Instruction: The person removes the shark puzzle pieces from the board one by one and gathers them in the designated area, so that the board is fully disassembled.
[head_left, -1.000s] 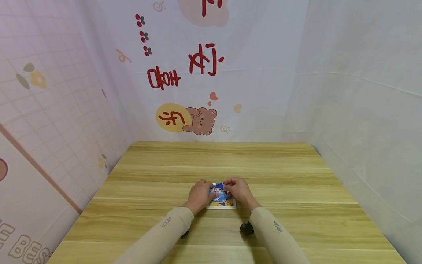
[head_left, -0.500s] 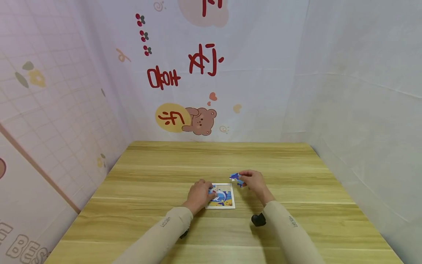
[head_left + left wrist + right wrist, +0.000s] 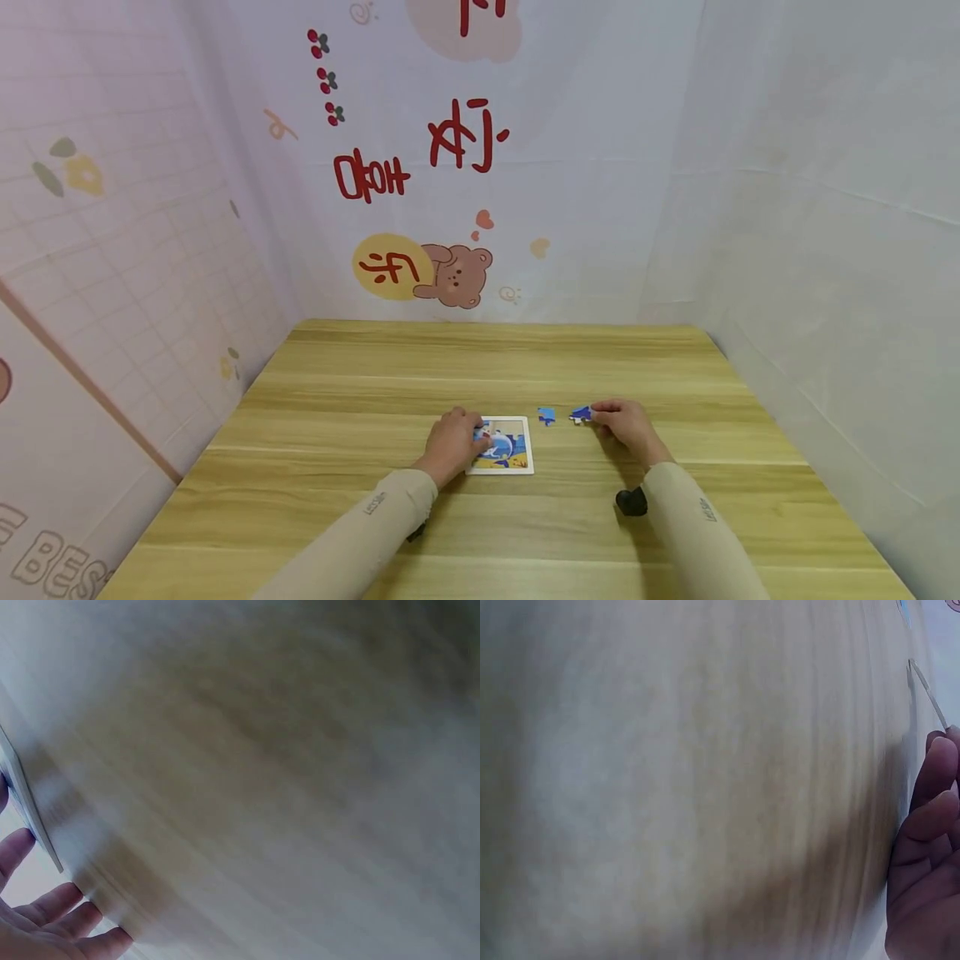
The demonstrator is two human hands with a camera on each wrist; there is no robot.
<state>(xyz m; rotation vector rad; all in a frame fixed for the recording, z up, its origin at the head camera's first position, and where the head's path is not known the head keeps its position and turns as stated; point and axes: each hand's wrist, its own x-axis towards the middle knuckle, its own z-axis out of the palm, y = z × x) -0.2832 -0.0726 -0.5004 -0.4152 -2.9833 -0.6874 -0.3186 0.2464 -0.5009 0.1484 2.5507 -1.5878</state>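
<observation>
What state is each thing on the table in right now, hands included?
Puzzle frame: flat on the table, partly filled, gap in its far part.
Light blue piece: loose on the table, right of the frame.
Dark blue piece: out of the frame, pinched.
Left hand: resting on the frame's left side.
Right hand: pinching the dark blue piece.

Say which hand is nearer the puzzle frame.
Left. The left hand rests on the left side of the puzzle frame; the right hand is off to its right, apart from it, pinching a dark blue piece.
</observation>
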